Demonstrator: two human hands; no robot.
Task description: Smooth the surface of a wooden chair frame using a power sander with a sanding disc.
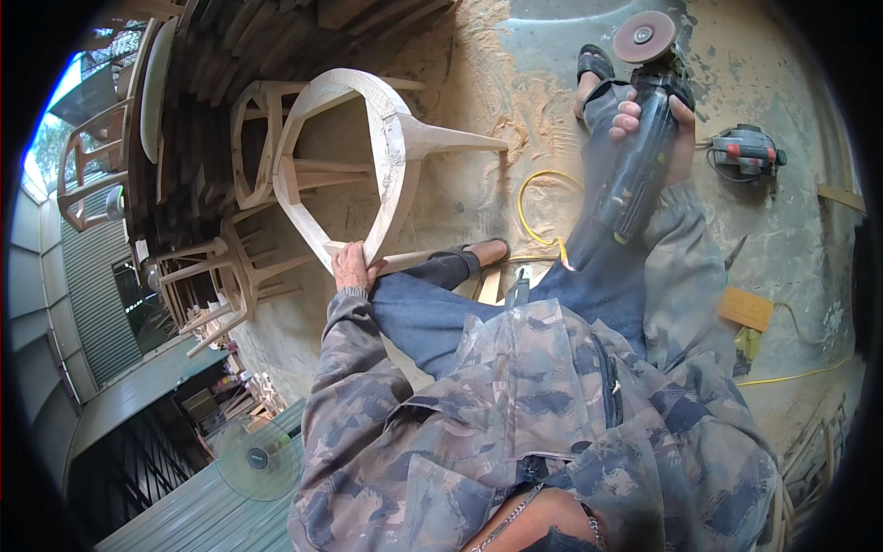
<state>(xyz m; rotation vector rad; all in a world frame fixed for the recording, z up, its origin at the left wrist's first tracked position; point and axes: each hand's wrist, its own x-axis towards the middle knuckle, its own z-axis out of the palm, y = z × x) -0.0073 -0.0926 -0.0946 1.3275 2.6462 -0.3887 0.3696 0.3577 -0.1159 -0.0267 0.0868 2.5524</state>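
Observation:
My right hand (681, 138) is wrapped around the dark body of an angle grinder (635, 161), raised over my right leg. At the grinder's far end a round reddish-brown disc (659, 46) faces up, apart from any wood. To the left, a pale bare-wood chair frame (394, 138) with a rounded, angular ring is tilted on its side, and one leg points right. My left hand (351, 268) grips the near lower edge of that ring, beside my left knee. Whether the disc is spinning, I cannot tell.
More wooden chair frames (241, 276) stand at left, near stacked dark boards (207, 101). A yellow cable (521, 207) loops across the sawdust-covered floor (478, 74). Another red and grey power tool (747, 152) lies at right, with an orange-brown block (745, 308) nearer me. A fan (258, 460) is at lower left.

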